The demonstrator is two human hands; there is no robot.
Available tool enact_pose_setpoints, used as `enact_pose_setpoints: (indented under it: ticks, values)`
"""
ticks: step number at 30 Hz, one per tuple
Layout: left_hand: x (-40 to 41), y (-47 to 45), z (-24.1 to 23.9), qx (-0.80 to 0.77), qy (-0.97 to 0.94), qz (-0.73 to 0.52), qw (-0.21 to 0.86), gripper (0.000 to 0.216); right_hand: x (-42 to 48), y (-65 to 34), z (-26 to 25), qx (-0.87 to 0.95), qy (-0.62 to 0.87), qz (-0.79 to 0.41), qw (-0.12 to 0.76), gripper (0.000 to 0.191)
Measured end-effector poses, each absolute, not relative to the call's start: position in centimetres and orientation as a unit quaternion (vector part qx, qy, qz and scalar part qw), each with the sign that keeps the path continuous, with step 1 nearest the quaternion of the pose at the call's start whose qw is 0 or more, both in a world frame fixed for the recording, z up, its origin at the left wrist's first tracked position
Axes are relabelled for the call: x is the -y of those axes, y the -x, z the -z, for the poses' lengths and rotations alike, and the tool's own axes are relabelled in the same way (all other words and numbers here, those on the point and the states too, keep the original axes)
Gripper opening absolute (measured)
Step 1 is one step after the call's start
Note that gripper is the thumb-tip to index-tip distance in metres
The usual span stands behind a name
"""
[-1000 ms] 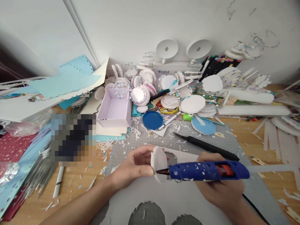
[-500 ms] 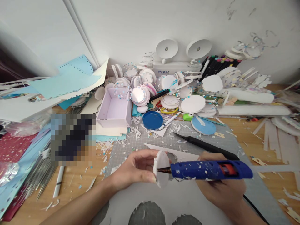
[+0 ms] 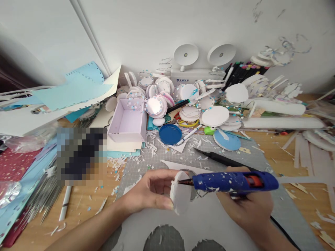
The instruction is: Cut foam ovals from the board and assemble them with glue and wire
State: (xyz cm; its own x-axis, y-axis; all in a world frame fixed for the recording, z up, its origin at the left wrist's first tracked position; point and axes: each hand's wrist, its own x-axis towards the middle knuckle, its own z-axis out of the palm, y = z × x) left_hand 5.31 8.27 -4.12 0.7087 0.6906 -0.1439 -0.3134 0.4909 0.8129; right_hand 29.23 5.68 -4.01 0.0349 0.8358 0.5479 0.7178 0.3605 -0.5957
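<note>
Between thumb and fingers, my left hand [image 3: 149,191] grips a white foam disc [image 3: 182,197] by its edge, its flat face turned to the right. My right hand [image 3: 248,209] is wrapped round a blue hot glue gun [image 3: 222,183]. The gun's dark nozzle points left and meets the upper part of the disc's face, or sits just in front of it. A white sheet with round cut-outs [image 3: 204,223] lies under both hands on the grey cutting mat [image 3: 162,237].
A black-handled craft knife [image 3: 222,158] lies behind the glue gun. Farther back are a blue round lid [image 3: 170,134], a lilac open box [image 3: 128,120] and piles of white discs [image 3: 215,116]. Paper scraps litter the mat. Coloured sheets [image 3: 70,90] are heaped at left.
The glue gun has risen a little, so its nozzle has gone from the disc's middle to its upper part. The disc has tilted slightly and sits a little lower.
</note>
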Motion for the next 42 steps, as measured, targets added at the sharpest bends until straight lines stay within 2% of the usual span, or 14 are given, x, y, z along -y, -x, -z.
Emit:
enact_pose_setpoints:
  ticks: [4, 7, 9, 18, 30, 42]
  values:
    - [-8.3, -5.3, 4.0, -0.201, -0.411, -0.318, 0.831, 0.057, -5.4, -28.5, 4.0, 0.649, 0.609, -0.103, 0.444, 0.007]
    - [-8.2, -5.2, 3.8, -0.192, -0.412, -0.32, 0.831, 0.055, -5.5, -28.3, 3.8, 0.649, 0.625, -0.109, 0.42, 0.027]
    - [-8.1, -5.2, 3.7, -0.185, -0.408, -0.324, 0.833, 0.052, -5.7, -28.3, 3.6, 0.646, 0.63, -0.12, 0.414, 0.032]
    - [-8.0, -5.0, 4.2, -0.177, -0.4, -0.344, 0.831, 0.05, -6.5, -28.7, 3.2, 0.629, 0.622, -0.197, 0.423, 0.021]
    - [-8.1, -4.9, 4.2, -0.214, -0.387, -0.344, 0.828, 0.049, -6.6, -29.7, 4.1, 0.63, 0.612, -0.243, 0.412, 0.02]
    - [-8.1, -4.9, 4.0, -0.221, -0.362, -0.342, 0.839, 0.061, -6.6, -29.1, 2.5, 0.551, 0.683, -0.179, 0.444, 0.024]
